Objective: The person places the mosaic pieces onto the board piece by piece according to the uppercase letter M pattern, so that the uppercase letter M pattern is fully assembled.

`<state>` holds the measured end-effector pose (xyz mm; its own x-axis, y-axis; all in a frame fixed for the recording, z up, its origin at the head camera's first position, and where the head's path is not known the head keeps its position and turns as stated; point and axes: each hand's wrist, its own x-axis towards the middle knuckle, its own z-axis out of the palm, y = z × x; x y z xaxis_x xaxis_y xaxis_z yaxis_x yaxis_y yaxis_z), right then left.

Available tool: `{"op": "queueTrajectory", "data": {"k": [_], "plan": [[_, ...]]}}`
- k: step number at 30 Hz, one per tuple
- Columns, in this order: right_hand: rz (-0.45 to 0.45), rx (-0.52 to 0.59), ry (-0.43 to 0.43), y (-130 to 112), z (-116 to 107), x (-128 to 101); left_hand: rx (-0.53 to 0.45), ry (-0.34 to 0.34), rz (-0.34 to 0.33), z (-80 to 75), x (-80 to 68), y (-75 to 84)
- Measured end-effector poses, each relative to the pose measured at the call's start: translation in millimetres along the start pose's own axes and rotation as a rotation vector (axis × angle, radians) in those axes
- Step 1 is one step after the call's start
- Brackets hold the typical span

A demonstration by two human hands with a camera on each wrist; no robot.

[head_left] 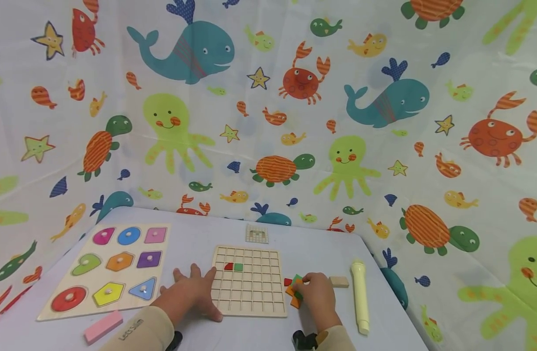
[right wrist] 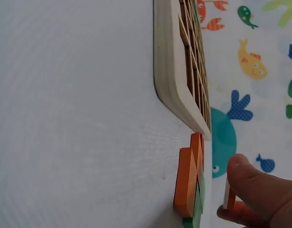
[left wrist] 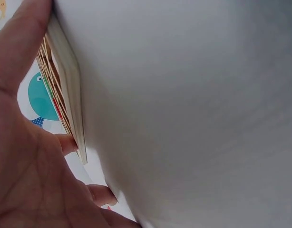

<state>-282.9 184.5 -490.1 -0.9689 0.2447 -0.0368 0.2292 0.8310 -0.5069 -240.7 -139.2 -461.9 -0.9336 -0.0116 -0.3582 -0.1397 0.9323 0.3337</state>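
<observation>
Broadly, a white table (head_left: 259,336) fills the lower part of the head view, backed by a sea-creature patterned curtain (head_left: 268,97). Largest on it is a pale wooden shape-sorting board with coloured knobbed pieces (head_left: 108,270) at the left. Beside it lies a square wooden grid board (head_left: 249,296), holding a red piece (head_left: 228,266) and a green square piece (head_left: 238,266) in its upper rows. A cream plastic torch (head_left: 360,297) lies at the right, well apart from the grid. A pink rectangular block (head_left: 103,326) sits near the front left edge, a small plain wooden block (head_left: 339,281) near the torch, and a small printed grid card (head_left: 256,233) behind the grid board.

The left hand (head_left: 191,292) lies flat with fingers spread, touching the grid board's left edge. The right hand (head_left: 317,295) is curled over a cluster of small orange, green and red tiles (head_left: 293,288) just beside the board's right edge, pinching a thin tile (right wrist: 229,197) between fingertips.
</observation>
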Motion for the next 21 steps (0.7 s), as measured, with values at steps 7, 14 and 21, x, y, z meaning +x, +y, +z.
{"op": "queueTrajectory", "data": {"k": [7,14,21], "plan": [[-0.104,0.005,0.046,-12.8,6.5,-1.8,-0.004,0.003,0.004,-0.7,-2.2,0.0],[-0.134,0.019,0.029,-34.3,15.3,-8.5,-0.005,0.007,0.014,1.4,-0.9,-0.5],[-0.234,-0.018,0.049,-60.3,22.7,-12.1,-0.009,0.008,0.014,2.3,1.3,-1.6]]}}
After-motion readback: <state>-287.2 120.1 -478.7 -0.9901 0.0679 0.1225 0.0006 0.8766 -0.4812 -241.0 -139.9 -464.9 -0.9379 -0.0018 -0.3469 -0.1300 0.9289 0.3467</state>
